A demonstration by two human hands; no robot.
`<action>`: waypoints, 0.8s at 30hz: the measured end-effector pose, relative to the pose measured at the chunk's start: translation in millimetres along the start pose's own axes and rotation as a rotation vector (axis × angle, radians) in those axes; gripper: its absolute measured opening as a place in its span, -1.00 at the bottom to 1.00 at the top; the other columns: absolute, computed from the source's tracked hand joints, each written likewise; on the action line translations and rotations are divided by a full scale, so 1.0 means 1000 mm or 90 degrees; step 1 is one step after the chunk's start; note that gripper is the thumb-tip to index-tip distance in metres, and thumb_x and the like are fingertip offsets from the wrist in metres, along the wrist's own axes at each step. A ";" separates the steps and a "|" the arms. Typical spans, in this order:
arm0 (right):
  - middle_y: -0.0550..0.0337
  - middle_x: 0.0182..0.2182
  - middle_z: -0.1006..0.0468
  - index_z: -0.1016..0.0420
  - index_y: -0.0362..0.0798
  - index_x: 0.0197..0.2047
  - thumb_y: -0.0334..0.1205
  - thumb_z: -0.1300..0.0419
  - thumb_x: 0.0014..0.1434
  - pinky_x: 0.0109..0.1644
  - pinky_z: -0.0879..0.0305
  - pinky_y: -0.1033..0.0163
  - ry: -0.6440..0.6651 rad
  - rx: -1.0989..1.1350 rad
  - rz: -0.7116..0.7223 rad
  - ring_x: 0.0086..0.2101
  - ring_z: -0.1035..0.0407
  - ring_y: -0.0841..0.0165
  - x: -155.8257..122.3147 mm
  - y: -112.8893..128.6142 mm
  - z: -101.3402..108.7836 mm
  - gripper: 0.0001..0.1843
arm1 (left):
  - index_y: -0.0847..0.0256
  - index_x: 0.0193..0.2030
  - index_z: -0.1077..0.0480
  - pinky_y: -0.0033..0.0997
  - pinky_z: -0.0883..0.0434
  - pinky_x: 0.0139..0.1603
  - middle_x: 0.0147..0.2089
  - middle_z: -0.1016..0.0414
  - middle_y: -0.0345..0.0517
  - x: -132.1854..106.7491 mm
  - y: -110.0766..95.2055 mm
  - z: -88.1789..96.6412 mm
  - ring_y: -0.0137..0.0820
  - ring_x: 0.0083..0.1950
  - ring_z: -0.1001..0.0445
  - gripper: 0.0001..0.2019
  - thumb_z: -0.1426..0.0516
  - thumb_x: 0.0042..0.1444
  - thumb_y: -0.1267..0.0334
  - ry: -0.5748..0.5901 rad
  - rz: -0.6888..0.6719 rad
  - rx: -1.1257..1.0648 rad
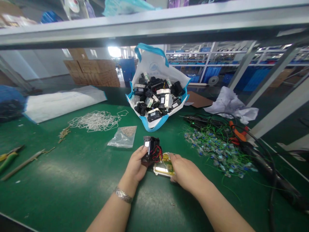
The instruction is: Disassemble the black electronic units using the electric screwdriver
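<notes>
Left hand [135, 166]: silver-toned linked metal bracelet [123, 195] around the wrist. Right hand [187, 174]: bare, forearm uncovered to frame edge.

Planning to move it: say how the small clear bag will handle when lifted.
The small clear bag is probably floppy, lying creased on the green table. Likely light: its contents fill only the upper part. Glossy film may slip.

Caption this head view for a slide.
Left hand grips a black wired component, right hand a yellow-taped part, over green table.

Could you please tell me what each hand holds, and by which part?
Left hand grips the black module by its left side; right hand, the yellow board by its right edge.
</notes>
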State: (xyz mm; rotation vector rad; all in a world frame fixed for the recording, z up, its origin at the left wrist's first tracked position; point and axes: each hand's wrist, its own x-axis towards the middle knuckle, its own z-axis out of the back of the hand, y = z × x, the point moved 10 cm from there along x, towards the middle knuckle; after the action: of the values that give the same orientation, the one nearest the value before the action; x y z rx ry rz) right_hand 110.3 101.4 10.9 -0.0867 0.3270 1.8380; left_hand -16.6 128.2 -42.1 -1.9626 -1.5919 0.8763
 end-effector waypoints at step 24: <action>0.03 -0.07 -0.24 -0.14 -0.15 0.05 -0.37 -0.25 -0.12 0.02 -0.14 0.23 -0.162 0.345 0.041 -0.10 -0.23 0.28 0.015 -0.022 0.017 -0.36 | 0.22 -0.14 -0.41 -0.24 -0.01 0.20 0.04 -0.33 -0.02 -0.007 -0.043 0.013 -0.24 0.14 -0.18 -0.61 -0.25 -0.20 0.26 -0.143 -0.251 0.330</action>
State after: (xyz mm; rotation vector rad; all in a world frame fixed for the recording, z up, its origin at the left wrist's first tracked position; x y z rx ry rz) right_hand 128.9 125.3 19.5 0.5327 0.6386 1.7403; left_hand -55.8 130.9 -19.5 -1.1804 -1.5907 1.2186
